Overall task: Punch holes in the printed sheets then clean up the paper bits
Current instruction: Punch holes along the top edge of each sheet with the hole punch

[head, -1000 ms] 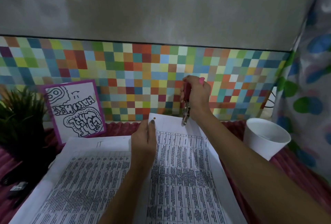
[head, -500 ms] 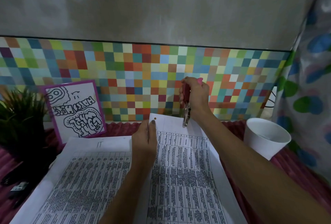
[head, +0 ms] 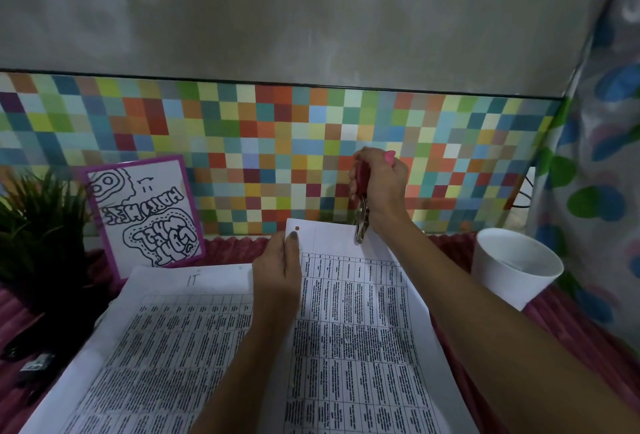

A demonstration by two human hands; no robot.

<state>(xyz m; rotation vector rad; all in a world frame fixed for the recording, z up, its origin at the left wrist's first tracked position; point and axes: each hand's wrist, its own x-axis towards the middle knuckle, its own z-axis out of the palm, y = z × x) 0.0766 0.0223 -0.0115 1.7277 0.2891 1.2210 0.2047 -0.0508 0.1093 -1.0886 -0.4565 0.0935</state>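
My left hand [head: 278, 272] pinches the left edge of a printed sheet [head: 356, 329] covered in table text and lifts its far end off the surface. One round hole [head: 297, 228] shows near the sheet's far left corner. My right hand [head: 379, 187] is closed around a red-handled hole punch [head: 362, 211], held upright with its metal jaws over the sheet's far edge, right of the middle. Under the raised sheet lies a second printed sheet [head: 162, 347], flat and marked "IT" at its far edge. No loose paper bits are visible.
A white paper cup [head: 512, 267] stands to the right on the red corrugated surface [head: 464, 243]. A purple-framed drawing [head: 147, 211] leans against the colourful checkered wall. A dark green plant [head: 38, 225] fills the left side, with small dark objects [head: 33, 364] below it. A patterned curtain [head: 599, 156] hangs at right.
The punch and my right hand stay over the sheet's far edge, shifting only slightly. My left hand keeps its hold on the sheet.
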